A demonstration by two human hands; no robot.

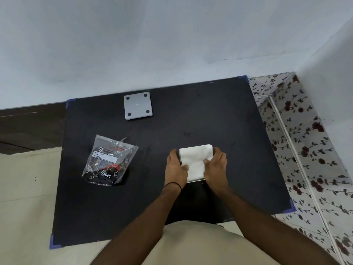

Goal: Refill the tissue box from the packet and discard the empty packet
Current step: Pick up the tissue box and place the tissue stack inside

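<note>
A white stack of tissues (195,159) sits in the open tissue box, whose grey rim (194,181) shows at the near side, on the black table (191,121). My left hand (175,167) grips the stack's left side, thumb on top. My right hand (216,167) grips its right side, thumb on top too. The clear plastic packet (109,159) with black "Dove" print lies flat to the left, torn at its top. A grey square panel with four dark round feet (138,105) lies at the far middle of the table; it looks like the box's other part.
The table stands against a pale blue wall (172,44). A floral-patterned tiled surface (305,150) runs along the right side. Cream floor (24,188) lies to the left. My beige-clad lap (191,245) is at the table's near edge.
</note>
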